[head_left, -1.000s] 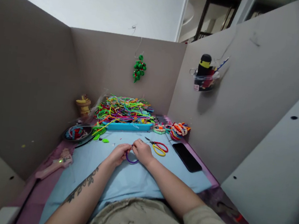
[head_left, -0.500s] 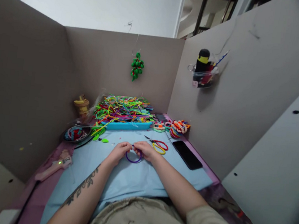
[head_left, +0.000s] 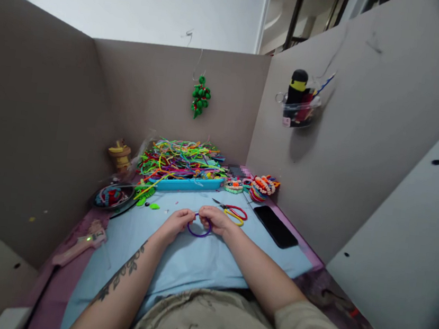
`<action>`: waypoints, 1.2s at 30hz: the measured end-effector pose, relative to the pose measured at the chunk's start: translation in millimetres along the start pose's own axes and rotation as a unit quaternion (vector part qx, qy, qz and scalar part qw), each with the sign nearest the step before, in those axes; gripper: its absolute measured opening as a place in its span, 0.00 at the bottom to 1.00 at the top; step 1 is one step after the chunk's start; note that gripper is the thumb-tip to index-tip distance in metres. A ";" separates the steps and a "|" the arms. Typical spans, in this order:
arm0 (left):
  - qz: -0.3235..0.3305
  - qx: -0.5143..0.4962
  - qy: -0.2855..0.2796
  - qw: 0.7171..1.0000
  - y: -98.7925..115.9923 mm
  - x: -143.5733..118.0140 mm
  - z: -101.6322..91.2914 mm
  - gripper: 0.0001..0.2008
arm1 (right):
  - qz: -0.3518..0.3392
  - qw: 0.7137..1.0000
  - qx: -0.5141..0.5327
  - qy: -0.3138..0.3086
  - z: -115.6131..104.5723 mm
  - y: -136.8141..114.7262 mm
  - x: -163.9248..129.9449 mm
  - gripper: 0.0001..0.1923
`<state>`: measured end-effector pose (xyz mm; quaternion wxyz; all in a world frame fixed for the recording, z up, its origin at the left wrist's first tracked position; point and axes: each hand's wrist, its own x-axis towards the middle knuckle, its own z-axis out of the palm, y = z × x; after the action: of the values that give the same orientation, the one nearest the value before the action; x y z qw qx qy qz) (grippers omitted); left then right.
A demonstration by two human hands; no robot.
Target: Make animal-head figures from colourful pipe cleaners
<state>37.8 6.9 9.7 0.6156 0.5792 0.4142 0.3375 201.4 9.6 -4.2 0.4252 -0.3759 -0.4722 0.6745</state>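
Both my hands meet over the light blue mat (head_left: 191,262) and pinch a purple cord loop (head_left: 199,231) between them. My left hand (head_left: 175,224) grips the loop's left end with fingers closed. The loop's right end sits in the closed fingers of my right hand (head_left: 216,220). The ring hangs flat just above the mat. Scissors with a red and a yellow handle (head_left: 233,212) lie just right of my right hand.
A blue tray heaped with coloured cords (head_left: 181,168) sits at the back. A dark bowl (head_left: 113,196) and a pink glue gun (head_left: 79,246) are at left, beaded pieces (head_left: 260,187) and a black phone (head_left: 276,227) at right. Grey partition walls (head_left: 28,125) enclose the desk.
The purple loop has shifted slightly right and opened into a rounder ring. My right hand moved a little right and lower. The view tilted up slightly.
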 end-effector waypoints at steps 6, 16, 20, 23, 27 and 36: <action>-0.010 -0.007 0.004 1.000 -3.3 1.5 -4.6 0.16 | -0.032 0.993 -0.106 -0.024 -5.5 -1.7 0.1 0.02; -0.007 -0.047 0.032 0.998 -5.9 8.0 -17.1 0.21 | -0.021 0.998 0.049 0.022 -12.0 4.2 5.9 0.10; 0.007 -0.020 0.059 0.998 -5.0 7.1 -16.5 0.18 | -0.011 0.998 0.057 0.025 -11.3 5.5 5.6 0.11; 0.002 0.002 0.080 0.997 -4.5 6.8 -14.9 0.17 | -0.017 0.998 0.053 0.042 -7.7 4.5 4.2 0.12; 0.002 0.024 0.085 0.996 -4.8 7.3 -13.9 0.15 | -0.076 0.994 -0.022 0.070 -2.2 4.9 4.2 0.14; 0.010 0.077 0.085 0.993 -5.5 6.9 -9.6 0.17 | -0.165 0.953 -0.213 0.139 -0.5 16.7 10.3 0.10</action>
<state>31.8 16.7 3.5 0.5282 0.5984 0.4842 0.3583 194.5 16.1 -21.4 0.5020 -0.4647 -0.5963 0.4202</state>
